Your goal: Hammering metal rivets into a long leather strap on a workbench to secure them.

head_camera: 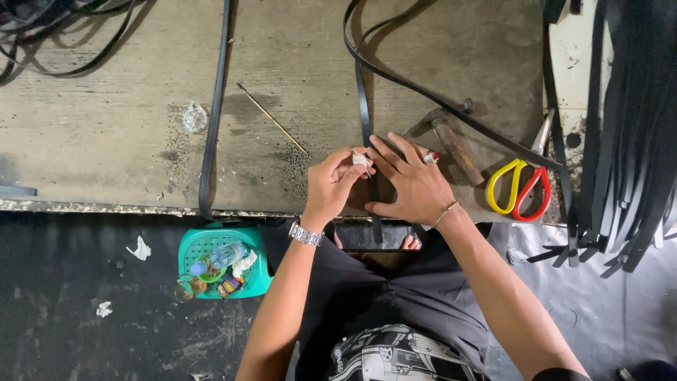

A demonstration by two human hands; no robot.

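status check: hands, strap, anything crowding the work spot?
Left hand pinching a small white piece onto the black strap. Right hand flat, pinning the strap. Hammer and scissors close by on the right, apart from the strap.

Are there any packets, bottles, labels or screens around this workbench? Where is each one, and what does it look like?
Phone screen: on the person's lap at the bench edge, a dark, blank rectangle.
Plastic bottle: lying in the green basket on the floor, clear with a blue cap.
Small packets: in the same basket, colourful, too small to make out.
Printed shirt: black with a pale graphic, bottom centre.
No signs visible.
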